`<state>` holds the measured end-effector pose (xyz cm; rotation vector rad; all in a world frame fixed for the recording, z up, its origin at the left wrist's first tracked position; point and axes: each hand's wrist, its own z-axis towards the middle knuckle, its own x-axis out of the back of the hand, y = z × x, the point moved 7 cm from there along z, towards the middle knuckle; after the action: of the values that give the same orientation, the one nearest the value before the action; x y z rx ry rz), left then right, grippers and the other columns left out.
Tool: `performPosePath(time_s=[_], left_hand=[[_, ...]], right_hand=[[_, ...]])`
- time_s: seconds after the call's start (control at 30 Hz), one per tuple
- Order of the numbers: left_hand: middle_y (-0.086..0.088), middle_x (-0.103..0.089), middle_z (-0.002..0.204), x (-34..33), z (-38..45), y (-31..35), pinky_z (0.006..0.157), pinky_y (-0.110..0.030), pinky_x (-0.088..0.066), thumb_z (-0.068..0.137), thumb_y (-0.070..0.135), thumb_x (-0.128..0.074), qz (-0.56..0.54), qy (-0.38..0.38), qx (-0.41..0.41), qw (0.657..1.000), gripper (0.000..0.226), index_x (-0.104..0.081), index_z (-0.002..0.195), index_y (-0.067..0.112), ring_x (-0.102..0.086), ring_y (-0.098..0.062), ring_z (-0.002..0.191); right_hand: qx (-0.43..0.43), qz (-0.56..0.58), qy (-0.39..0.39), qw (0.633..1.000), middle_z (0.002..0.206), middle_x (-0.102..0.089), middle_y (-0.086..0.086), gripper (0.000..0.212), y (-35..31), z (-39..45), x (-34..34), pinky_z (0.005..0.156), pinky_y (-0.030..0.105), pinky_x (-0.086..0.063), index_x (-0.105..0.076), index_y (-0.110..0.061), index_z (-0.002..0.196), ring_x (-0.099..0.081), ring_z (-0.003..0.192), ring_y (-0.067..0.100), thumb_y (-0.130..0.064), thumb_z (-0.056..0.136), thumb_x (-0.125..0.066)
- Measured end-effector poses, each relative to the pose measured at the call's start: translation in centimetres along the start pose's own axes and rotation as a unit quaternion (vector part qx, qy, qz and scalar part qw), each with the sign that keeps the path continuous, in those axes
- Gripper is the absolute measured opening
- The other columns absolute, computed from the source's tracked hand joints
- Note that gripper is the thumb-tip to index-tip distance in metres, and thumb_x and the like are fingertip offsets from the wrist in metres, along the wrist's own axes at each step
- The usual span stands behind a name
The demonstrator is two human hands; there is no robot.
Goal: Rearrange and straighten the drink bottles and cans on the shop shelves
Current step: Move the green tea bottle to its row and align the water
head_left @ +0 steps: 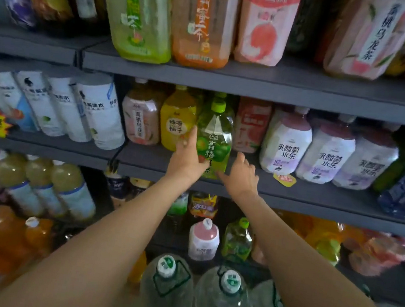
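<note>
A green plum tea bottle point(215, 134) with a lime cap stands upright at the front edge of the middle shelf point(319, 194). My left hand point(187, 157) holds its lower left side, fingers reaching up along the bottle and thumb across the label. My right hand point(241, 176) is spread open just right of the bottle's base, fingertips touching or almost touching it. A yellow bottle point(175, 124) and a peach tea bottle point(140, 119) stand to the left. A red carton-like bottle point(249, 128) stands behind on the right.
White yoghurt-drink bottles point(327, 154) fill the shelf's right side and white tall bottles point(85, 112) the left. Large tea bottles point(203, 19) line the top shelf. Water jugs point(165, 290) and mixed bottles sit below. A yellow price tag point(284, 180) lies on the shelf.
</note>
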<state>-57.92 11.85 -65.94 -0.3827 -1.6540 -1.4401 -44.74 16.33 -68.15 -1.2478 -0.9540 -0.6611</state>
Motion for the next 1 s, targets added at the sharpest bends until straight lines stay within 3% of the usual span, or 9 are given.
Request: performPosePath(time_s=[0.17, 0.27, 0.5, 0.63, 0.7, 0.8, 0.87, 1.0], left_hand=[[-0.013, -0.049, 0.131, -2.0, 2.0, -1.2, 0.090, -0.040, -0.044, 0.088, 0.027, -0.063, -0.041, 0.115, 0.000, 0.993, 0.086, -0.001, 0.148, 0.029, -0.051, -0.034, 0.116], [-0.011, -0.053, 0.126, -2.2, 2.1, -1.6, 0.087, -0.038, -0.044, 0.089, 0.027, -0.061, -0.028, 0.146, -0.018, 0.989, 0.084, -0.002, 0.148, 0.030, -0.051, -0.033, 0.116], [-0.016, -0.047, 0.132, -2.6, 1.8, -1.1, 0.088, -0.041, -0.046, 0.091, 0.027, -0.057, -0.025, 0.146, -0.006, 0.989, 0.083, 0.003, 0.148, 0.031, -0.047, -0.035, 0.120], [-0.015, -0.029, 0.146, -2.2, 0.3, -0.4, 0.097, -0.040, -0.041, 0.090, 0.019, -0.058, -0.034, 0.177, -0.001, 0.984, 0.077, -0.007, 0.149, 0.022, -0.032, -0.034, 0.132], [-0.015, -0.027, 0.146, -1.7, -1.1, 0.7, 0.100, -0.039, -0.040, 0.089, 0.014, -0.058, -0.012, 0.238, -0.047, 0.970, 0.068, -0.020, 0.145, 0.016, -0.029, -0.031, 0.132], [-0.015, -0.044, 0.133, -2.7, -2.9, 3.4, 0.091, -0.039, -0.044, 0.078, 0.008, -0.064, 0.109, 0.296, -0.211, 0.925, 0.057, -0.045, 0.131, 0.010, -0.046, -0.031, 0.119], [-0.015, -0.055, 0.123, -4.2, -3.4, 4.7, 0.082, -0.041, -0.049, 0.065, 0.007, -0.074, 0.175, 0.293, -0.285, 0.896, 0.059, -0.056, 0.121, 0.009, -0.056, -0.032, 0.107], [-0.011, -0.061, 0.118, -7.3, -3.8, 6.6, 0.080, -0.040, -0.051, 0.054, 0.009, -0.079, 0.208, 0.258, -0.331, 0.884, 0.063, -0.062, 0.114, 0.010, -0.061, -0.029, 0.103]], right_hand=[[0.036, 0.129, 0.077, 0.988, 0.126, -0.054, 0.015, 0.055, 1.4, 2.5, -3.3, 0.095, 0.048, -0.041, -0.040, -0.006, 0.130, -0.049, 0.118, 0.034, -0.038, 0.089, -0.058], [0.049, 0.182, 0.101, 0.977, 0.119, -0.060, 0.012, 0.048, 1.7, 2.4, -4.3, 0.092, 0.048, -0.044, -0.049, -0.008, 0.125, -0.055, 0.111, 0.032, -0.041, 0.091, -0.055], [0.031, 0.104, 0.072, 0.992, 0.116, -0.060, 0.016, 0.040, 1.3, 2.2, -3.2, 0.092, 0.044, -0.043, -0.048, -0.006, 0.116, -0.053, 0.111, 0.035, -0.039, 0.094, -0.051], [0.022, 0.115, 0.051, 0.992, 0.117, -0.060, 0.015, 0.040, 1.3, 2.0, -3.0, 0.088, 0.040, -0.043, -0.050, -0.007, 0.118, -0.054, 0.110, 0.035, -0.037, 0.092, -0.054], [0.027, 0.130, 0.056, 0.990, 0.116, -0.061, 0.015, 0.037, 1.8, 1.8, -2.5, 0.090, 0.041, -0.045, -0.052, -0.007, 0.119, -0.055, 0.109, 0.034, -0.033, 0.092, -0.056], [0.052, 0.095, 0.086, 0.990, 0.115, -0.060, 0.015, 0.037, 2.9, 1.5, -1.1, 0.092, 0.047, -0.045, -0.050, -0.007, 0.121, -0.054, 0.110, 0.034, -0.027, 0.091, -0.056], [0.055, 0.067, 0.109, 0.990, 0.121, -0.057, 0.016, 0.039, 4.1, 1.5, 0.0, 0.092, 0.047, -0.045, -0.048, -0.006, 0.124, -0.051, 0.113, 0.035, -0.025, 0.091, -0.056], [0.029, 0.048, 0.134, 0.989, 0.135, -0.045, 0.017, 0.044, 7.7, 1.3, 1.5, 0.099, 0.041, -0.040, -0.044, -0.008, 0.134, -0.043, 0.122, 0.034, -0.019, 0.092, -0.053]])
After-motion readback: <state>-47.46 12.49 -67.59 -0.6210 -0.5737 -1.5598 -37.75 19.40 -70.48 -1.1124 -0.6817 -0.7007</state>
